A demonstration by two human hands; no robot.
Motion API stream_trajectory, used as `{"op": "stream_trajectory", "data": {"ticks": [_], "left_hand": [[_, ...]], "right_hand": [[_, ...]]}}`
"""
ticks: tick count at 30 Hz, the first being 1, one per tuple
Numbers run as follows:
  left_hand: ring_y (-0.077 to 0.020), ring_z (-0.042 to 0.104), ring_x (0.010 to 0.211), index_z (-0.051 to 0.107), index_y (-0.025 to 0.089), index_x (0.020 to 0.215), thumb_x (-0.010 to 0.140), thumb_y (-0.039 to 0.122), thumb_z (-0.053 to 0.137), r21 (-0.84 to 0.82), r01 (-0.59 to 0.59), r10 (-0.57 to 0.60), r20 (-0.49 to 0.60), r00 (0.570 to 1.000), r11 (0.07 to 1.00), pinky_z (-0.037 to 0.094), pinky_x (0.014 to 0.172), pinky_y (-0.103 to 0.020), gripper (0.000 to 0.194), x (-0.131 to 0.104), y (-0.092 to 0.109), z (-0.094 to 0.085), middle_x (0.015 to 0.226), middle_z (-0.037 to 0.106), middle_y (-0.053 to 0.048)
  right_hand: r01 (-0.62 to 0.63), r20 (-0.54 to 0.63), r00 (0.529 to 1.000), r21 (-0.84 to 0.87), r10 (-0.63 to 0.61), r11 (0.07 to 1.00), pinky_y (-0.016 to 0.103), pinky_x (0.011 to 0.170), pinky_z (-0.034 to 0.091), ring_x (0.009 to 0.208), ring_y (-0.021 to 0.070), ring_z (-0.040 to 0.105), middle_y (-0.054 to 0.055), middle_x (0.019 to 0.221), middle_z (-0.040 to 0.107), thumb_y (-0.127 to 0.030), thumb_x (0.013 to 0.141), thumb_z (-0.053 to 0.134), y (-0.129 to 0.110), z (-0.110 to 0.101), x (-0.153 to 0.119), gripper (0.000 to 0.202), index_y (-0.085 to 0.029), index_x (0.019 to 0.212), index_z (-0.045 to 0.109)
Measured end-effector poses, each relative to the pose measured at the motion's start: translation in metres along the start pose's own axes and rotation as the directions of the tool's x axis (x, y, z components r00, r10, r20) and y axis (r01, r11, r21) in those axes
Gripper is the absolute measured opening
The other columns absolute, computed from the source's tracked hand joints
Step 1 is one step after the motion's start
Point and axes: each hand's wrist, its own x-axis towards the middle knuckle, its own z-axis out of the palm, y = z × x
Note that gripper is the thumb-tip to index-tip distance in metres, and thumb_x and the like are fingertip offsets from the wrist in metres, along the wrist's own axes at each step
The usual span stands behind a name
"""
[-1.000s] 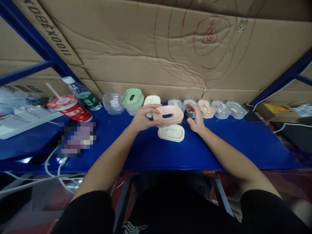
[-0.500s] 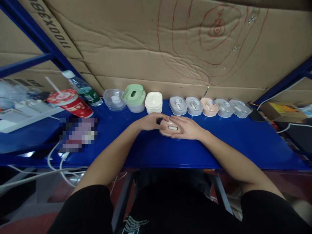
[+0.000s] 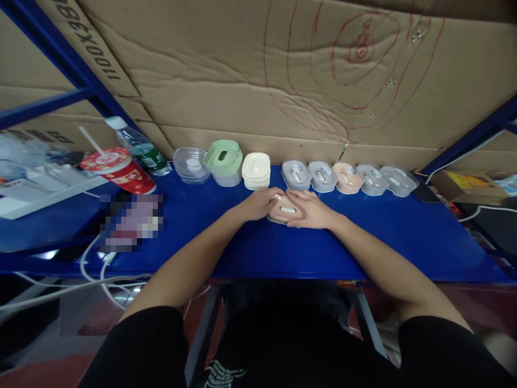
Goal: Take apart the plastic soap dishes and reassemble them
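A pink lidded box [image 3: 281,214] with a pale oval piece on its lid is at the middle of the blue table [image 3: 258,258]. My left hand [image 3: 259,205] wraps round its left side and far edge. On the right side my right hand [image 3: 315,210] grips it, fingers along the far edge and thumb at the near side. Beyond my hands stand a stack of cream lids [image 3: 256,168], green lids [image 3: 224,156] on clear containers and a stack of clear bowls [image 3: 191,166]. Several lidded boxes, grey ones [image 3: 295,175] and one pink [image 3: 347,178], form a row at the back right.
A red cup with a straw [image 3: 128,175] and a water bottle [image 3: 143,151] stand at the back left, near a blurred-out item [image 3: 131,222] and white cables. Cardboard [image 3: 226,64] lines the back. A small carton [image 3: 470,188] is at the right.
My left hand has shifted slightly right and closed in on the pink box's left side; its fingers and thumb were further apart before. The box sits a little further right, its lid more level.
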Motion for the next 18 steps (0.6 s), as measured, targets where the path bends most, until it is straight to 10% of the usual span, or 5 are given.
{"op": "stream_trajectory", "data": {"ticks": [6,8,14,15,18], "left_hand": [[-0.0261,0.071,0.114,0.073,0.02,0.114,0.106,0.033,0.054,0.211,-0.057,0.121,-0.304,0.945,0.976,0.055,0.104,-0.044,0.024,0.0,0.003,-0.013,0.12,0.077,-0.012],[-0.0247,0.071,0.11,0.072,0.02,0.107,0.105,0.034,0.057,0.238,0.004,0.128,-0.537,0.834,0.971,0.054,0.099,-0.041,0.02,-0.003,-0.004,-0.032,0.113,0.077,-0.01],[-0.0252,0.061,0.114,0.063,0.017,0.103,0.106,0.03,0.058,0.015,0.43,-0.123,-0.949,0.292,0.903,0.043,0.107,-0.048,0.014,-0.037,-0.041,-0.113,0.11,0.068,-0.008],[-0.0261,0.06,0.117,0.063,0.017,0.105,0.106,0.027,0.057,-0.039,0.502,-0.187,-0.951,0.248,0.864,0.042,0.109,-0.05,0.012,-0.045,-0.045,-0.125,0.113,0.069,-0.008],[-0.0304,0.063,0.121,0.069,0.017,0.117,0.101,0.024,0.058,-0.081,0.742,-0.443,-0.843,0.305,0.666,0.046,0.111,-0.051,0.021,-0.062,-0.047,-0.145,0.123,0.074,-0.01]], "right_hand": [[-0.005,0.0,1.0,0.061,0.005,0.998,0.071,0.125,0.041,0.156,0.0495,0.047,0.022,0.171,0.047,-0.089,0.087,0.065,0.012,0.002,0.001,0.116,-0.019,0.174,0.034],[-0.012,-0.007,1.0,0.084,0.012,0.996,0.069,0.127,0.041,0.156,0.0486,0.047,0.021,0.171,0.048,-0.088,0.086,0.066,0.015,0.002,0.0,0.116,-0.017,0.173,0.035],[-0.023,-0.015,1.0,0.12,0.025,0.992,0.07,0.126,0.043,0.157,0.0478,0.047,0.018,0.171,0.049,-0.085,0.086,0.071,0.019,0.003,-0.002,0.113,-0.023,0.174,0.034],[-0.022,-0.019,1.0,0.12,0.025,0.993,0.07,0.126,0.043,0.157,0.0475,0.047,0.018,0.172,0.049,-0.084,0.086,0.071,0.019,0.003,-0.002,0.113,-0.024,0.174,0.034],[-0.024,-0.016,1.0,0.117,0.026,0.993,0.069,0.126,0.044,0.157,0.0467,0.047,0.019,0.172,0.047,-0.084,0.087,0.071,0.019,0.005,-0.001,0.112,-0.023,0.174,0.034]]}}
